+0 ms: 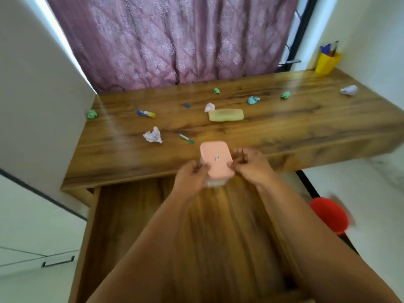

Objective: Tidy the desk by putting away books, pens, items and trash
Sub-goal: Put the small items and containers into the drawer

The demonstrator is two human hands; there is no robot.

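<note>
From my remote seat, the tidying looks barely half done. At far left a green paper ball (92, 114) sits on the desk (284, 132); then a glue stick (146, 113), a crumpled white paper (153, 135), a small pen (186, 138), a yellow pouch (226, 115) and more wads farther right await clearing. My left hand (190, 178) and right hand (251, 166) both grip the pink-lidded box (216, 161) above the open drawer (122, 226). Pens stand in the yellow cup (327, 62). The lid's small striped mark is unreadable.
</note>
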